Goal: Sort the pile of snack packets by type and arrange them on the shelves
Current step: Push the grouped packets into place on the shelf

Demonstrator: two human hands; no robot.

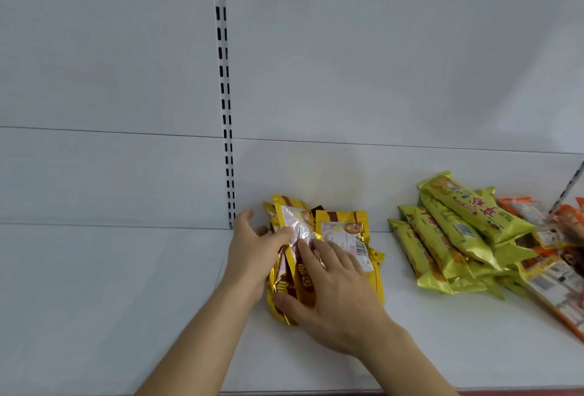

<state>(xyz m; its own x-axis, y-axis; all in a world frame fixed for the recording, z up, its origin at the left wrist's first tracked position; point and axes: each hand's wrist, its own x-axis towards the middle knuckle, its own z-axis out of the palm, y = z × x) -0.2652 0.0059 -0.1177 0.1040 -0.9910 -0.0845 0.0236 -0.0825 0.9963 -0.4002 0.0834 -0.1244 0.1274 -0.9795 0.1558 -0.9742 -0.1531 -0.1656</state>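
Both my hands are on the stack of gold-and-brown snack packets (344, 231) lying on the white shelf (126, 301), close to the back panel and just right of the slotted upright (226, 95). My left hand (252, 253) presses against the left side of the stack, fingers partly spread, the thumb lying across the top packet's silvery-pink label while the other fingers reach behind toward the back wall; it braces the stack rather than pinching anything. My right hand (335, 294) lies palm-down on top, fingers fanned out flat, the thumb hooked round the near end of the front packet.

The packets show brown stripes on gold foil. On the sides under my right hand there are large gold characters on brown, but I cannot read them. The flat faces carry a pale label with a small round cartoon emblem and a barcode; the print is too fine to make out.

Well apart to the right sits a pile of yellow-green packets (458, 237), long pillow-shaped bags stacked askew, leaning on one another. The top one bears red Chinese characters along its length, seen upside down, which I cannot read with certainty. Touching that pile on its right are orange packets (543, 266) with white panels, running off the edge of view; their writing is blurred
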